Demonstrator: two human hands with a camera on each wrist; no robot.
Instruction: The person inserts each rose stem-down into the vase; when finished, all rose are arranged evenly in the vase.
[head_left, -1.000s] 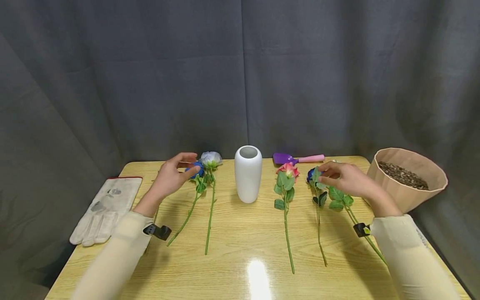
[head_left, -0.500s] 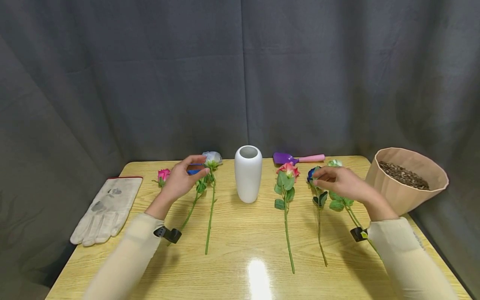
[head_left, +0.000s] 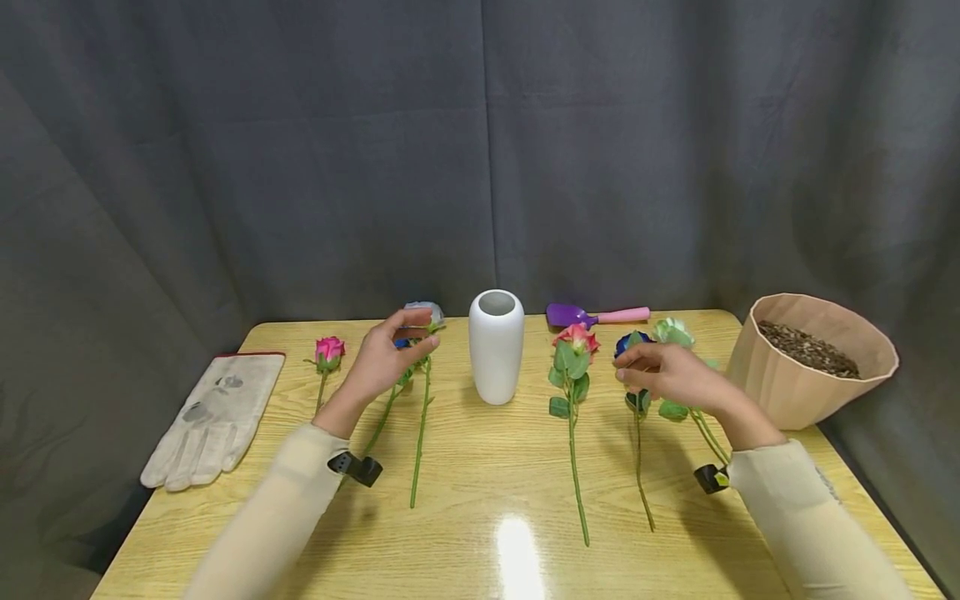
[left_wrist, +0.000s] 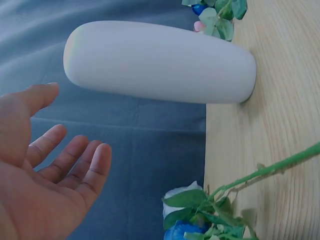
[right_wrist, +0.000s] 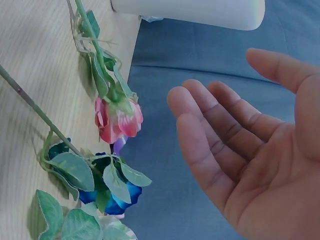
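Blue rose (head_left: 400, 342) mostly hidden behind left hand (head_left: 388, 360), stem partly covered

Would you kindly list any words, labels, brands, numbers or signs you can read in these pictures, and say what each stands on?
None: no readable text in any view.
The white vase, the tan pot and the purple trowel are plain.
The grey glove bears dark marks, too blurred to read as letters.
The left hand and right hand carry no writing.
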